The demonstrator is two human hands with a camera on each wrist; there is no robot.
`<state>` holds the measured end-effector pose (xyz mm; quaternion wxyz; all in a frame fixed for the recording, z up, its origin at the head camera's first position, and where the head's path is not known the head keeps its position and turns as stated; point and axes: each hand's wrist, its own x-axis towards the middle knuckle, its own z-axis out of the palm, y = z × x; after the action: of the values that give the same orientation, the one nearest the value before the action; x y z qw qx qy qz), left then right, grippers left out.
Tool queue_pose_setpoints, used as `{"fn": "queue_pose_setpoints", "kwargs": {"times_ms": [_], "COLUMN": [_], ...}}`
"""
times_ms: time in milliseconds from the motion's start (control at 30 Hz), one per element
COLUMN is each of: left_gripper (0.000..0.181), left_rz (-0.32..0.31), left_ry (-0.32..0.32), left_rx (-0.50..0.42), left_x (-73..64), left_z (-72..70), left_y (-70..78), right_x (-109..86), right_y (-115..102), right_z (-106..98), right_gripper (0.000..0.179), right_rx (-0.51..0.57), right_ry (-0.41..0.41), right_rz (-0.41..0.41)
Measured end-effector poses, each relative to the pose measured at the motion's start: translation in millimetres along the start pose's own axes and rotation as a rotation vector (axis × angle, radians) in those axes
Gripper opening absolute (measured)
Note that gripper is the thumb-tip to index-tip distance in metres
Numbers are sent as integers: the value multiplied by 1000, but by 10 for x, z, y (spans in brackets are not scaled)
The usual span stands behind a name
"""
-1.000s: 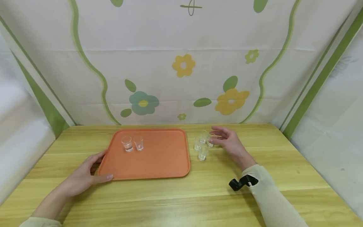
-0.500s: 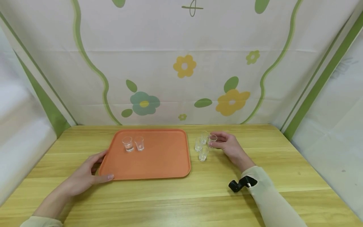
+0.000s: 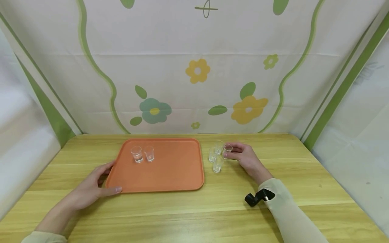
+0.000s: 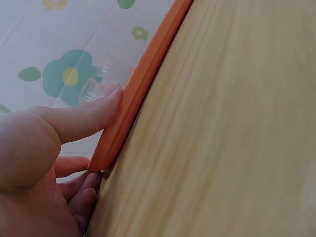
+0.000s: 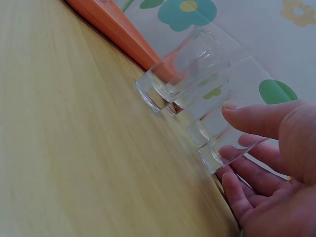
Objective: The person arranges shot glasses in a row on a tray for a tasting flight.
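Fabric (image 3: 164, 37) with a floral print hangs behind the work and at both sides, probably to screen off the surroundings. Below it, the wood-grain desk (image 3: 182, 216) gives everything a flat base. An orange tray (image 3: 176, 173) lies on the desk left of centre, within easy reach of the left hand (image 3: 86, 191), which spans its near left corner: thumb on the near rim, fingers at the left edge, partly closed around that corner. A hold there likely keeps the tray from sliding while leaving its surface uncovered. Beyond the tray's right edge, the right hand (image 3: 247, 159) has thumb and fingers on opposite sides of one shot glass (image 3: 227, 150), closed only as far as its width requires. Gripping from the side leaves the mouth free and seems to suit a slim vessel with close neighbours; whether its base bears on the wood is hard to tell. Three other shot glasses (image 3: 217, 165) stand upright in a tight cluster to the left of the held one, apparently grouped for easy reach. Two more shot glasses (image 3: 138, 157) stand upright just beside each other on the tray's far left part, perhaps to leave the rest free.
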<state>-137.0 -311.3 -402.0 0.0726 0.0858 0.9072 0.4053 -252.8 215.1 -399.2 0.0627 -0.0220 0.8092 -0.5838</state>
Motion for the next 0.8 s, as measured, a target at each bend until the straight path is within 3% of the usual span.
{"fn": "queue_pose_setpoints", "kwargs": {"times_ms": [800], "left_gripper": [102], "left_rz": [2], "left_ry": [9], "left_rx": [10], "left_x": [-4], "left_z": [5], "left_y": [10], "right_x": [-3], "right_y": [15], "right_z": [-4], "right_gripper": [53], "right_rx": [-7], "right_ry": [0], "right_rz": [-5]}}
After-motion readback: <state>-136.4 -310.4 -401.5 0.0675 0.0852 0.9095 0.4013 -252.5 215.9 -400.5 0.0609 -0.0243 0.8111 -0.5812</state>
